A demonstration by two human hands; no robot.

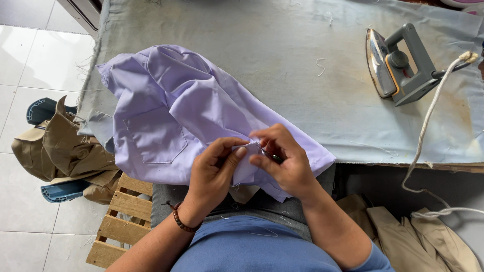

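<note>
Left hand [214,168]: closed, a fold of the lilac shirt [171,116] is pinched.
Right hand [282,161]: closed on a small dark tool [272,156], touching that fold.
Shirt: draped over the padded table's [282,55] near edge, left of the iron [401,63].

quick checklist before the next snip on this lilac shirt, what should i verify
1. Left hand pinches the shirt edge: ok.
2. Right hand holds a small dark tool at the fabric: ok; what kind of tool, cannot tell.
3. Lilac shirt rests on the grey table cover, not sliding off: ok.
4. Iron stands apart from the shirt: ok.
5. Iron cord hangs off the table edge, away from both hands: ok.
6. Iron hot or off: cannot tell.
</note>
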